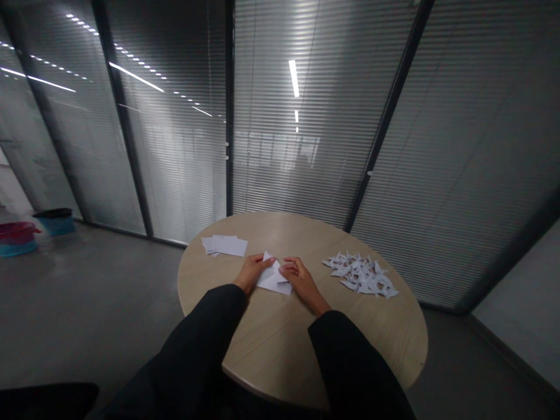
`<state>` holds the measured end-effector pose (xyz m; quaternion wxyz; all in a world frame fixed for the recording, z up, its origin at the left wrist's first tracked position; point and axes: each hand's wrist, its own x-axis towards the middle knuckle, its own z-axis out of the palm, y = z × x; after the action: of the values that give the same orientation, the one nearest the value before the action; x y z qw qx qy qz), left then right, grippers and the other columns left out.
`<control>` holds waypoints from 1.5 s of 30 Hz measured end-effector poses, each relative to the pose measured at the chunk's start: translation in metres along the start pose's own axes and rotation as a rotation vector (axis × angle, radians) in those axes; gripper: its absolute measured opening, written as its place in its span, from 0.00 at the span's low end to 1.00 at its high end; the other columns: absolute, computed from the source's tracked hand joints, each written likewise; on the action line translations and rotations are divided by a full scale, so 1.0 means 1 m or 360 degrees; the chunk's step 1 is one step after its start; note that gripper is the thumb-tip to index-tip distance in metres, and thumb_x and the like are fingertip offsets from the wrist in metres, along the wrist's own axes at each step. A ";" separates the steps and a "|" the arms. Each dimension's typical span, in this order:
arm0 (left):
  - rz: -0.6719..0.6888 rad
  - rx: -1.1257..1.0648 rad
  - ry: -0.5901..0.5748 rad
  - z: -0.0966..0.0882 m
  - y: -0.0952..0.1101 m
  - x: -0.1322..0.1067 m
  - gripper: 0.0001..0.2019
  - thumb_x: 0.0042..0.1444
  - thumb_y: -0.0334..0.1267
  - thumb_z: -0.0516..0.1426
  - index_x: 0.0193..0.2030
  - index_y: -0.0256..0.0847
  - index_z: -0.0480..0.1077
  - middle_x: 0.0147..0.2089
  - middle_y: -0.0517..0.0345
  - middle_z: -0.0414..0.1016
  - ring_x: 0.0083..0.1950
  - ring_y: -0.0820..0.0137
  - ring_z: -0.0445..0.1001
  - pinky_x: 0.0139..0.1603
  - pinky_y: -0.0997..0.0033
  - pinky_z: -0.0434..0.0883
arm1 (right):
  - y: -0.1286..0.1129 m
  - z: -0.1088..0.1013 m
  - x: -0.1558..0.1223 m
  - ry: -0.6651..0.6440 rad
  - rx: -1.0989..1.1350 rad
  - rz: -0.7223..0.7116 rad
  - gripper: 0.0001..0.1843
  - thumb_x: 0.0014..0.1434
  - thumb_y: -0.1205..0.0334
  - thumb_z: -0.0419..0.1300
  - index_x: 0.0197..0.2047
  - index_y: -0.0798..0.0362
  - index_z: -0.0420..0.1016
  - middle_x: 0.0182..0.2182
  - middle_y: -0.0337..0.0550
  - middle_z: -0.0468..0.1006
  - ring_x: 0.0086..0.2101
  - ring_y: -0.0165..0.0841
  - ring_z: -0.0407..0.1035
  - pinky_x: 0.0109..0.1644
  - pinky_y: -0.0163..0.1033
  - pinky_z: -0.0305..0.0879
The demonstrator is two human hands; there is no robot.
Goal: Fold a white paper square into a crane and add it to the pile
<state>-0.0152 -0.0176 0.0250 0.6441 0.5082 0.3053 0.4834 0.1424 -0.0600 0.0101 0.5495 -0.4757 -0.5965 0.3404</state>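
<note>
Two black sleeves (pixel 205 332) enter from the bottom of the view, both forearms angled inward toward the table. Left hand (pixel 251 273) and right hand (pixel 301 280) sit close together, fingers closed up rather than spread, with the tips nearly meeting over a folded white paper (pixel 273 281) that lies flat on the tabletop between them. Left fingers point right and right fingers point left, both resting on top of the paper; whether either hand pinches or only presses is too small to tell. One pointed corner of the paper sticks up just past the left hand. Keeping both hands low against the table with the edges lined up looks like the steady way to set a crease. Just beyond the left hand, a small stack of white paper sheets (pixel 224 245) lies on the round wooden table (pixel 280 233). Right of the right hand, well apart from it, sits a loose pile of folded paper shapes (pixel 361 275). Far beyond the hands stands a glass partition with slatted blinds (pixel 306 146). Far to the left, on the grey floor (pixel 87 291), are a blue tub (pixel 55 224) and a pink basin (pixel 17 233).
</note>
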 end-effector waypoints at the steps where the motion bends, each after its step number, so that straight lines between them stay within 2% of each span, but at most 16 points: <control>1: 0.0015 0.0022 -0.0007 0.001 0.000 0.000 0.21 0.34 0.48 0.68 0.28 0.31 0.74 0.23 0.56 0.73 0.21 0.75 0.66 0.22 0.76 0.59 | 0.001 0.001 0.000 -0.0026 0.0004 0.0029 0.23 0.48 0.50 0.63 0.44 0.53 0.67 0.31 0.41 0.75 0.33 0.33 0.70 0.37 0.39 0.67; 7: 0.0080 0.0011 -0.0016 0.003 -0.002 0.003 0.20 0.31 0.46 0.69 0.28 0.31 0.75 0.25 0.55 0.75 0.22 0.74 0.68 0.25 0.74 0.62 | 0.002 0.001 -0.001 -0.0058 -0.0177 0.0009 0.18 0.48 0.47 0.62 0.32 0.55 0.71 0.27 0.41 0.75 0.29 0.32 0.69 0.31 0.34 0.62; 15: 0.0037 -0.0052 0.0011 0.001 -0.004 0.005 0.23 0.30 0.42 0.70 0.34 0.32 0.75 0.25 0.56 0.75 0.22 0.73 0.70 0.25 0.73 0.64 | 0.003 -0.002 0.002 -0.0039 -0.0228 0.0074 0.19 0.46 0.46 0.61 0.22 0.56 0.70 0.19 0.36 0.68 0.22 0.28 0.61 0.25 0.32 0.53; 25: 0.0041 0.0000 0.0084 0.001 -0.002 0.003 0.26 0.31 0.42 0.69 0.39 0.32 0.74 0.26 0.55 0.76 0.23 0.71 0.71 0.26 0.72 0.65 | 0.002 -0.002 0.001 -0.0046 -0.0095 0.0227 0.21 0.41 0.45 0.65 0.24 0.58 0.73 0.19 0.37 0.70 0.22 0.29 0.62 0.25 0.33 0.53; 33: 0.0016 -0.0041 0.0109 0.003 -0.005 0.003 0.22 0.31 0.45 0.69 0.33 0.33 0.73 0.26 0.54 0.75 0.22 0.72 0.70 0.24 0.74 0.63 | 0.002 0.000 0.000 -0.0032 -0.0016 0.0281 0.20 0.38 0.47 0.66 0.23 0.57 0.73 0.19 0.37 0.71 0.21 0.30 0.63 0.24 0.33 0.54; 45: 0.0050 -0.0022 0.0190 0.003 -0.005 0.005 0.19 0.32 0.46 0.68 0.25 0.32 0.72 0.21 0.57 0.71 0.19 0.75 0.66 0.20 0.75 0.59 | 0.005 -0.001 0.001 -0.0055 -0.0063 0.0283 0.19 0.39 0.48 0.66 0.25 0.58 0.75 0.19 0.38 0.72 0.21 0.29 0.62 0.23 0.32 0.53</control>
<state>-0.0091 -0.0146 0.0219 0.6206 0.4788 0.3318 0.5249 0.1442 -0.0574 0.0061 0.4970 -0.5318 -0.5679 0.3842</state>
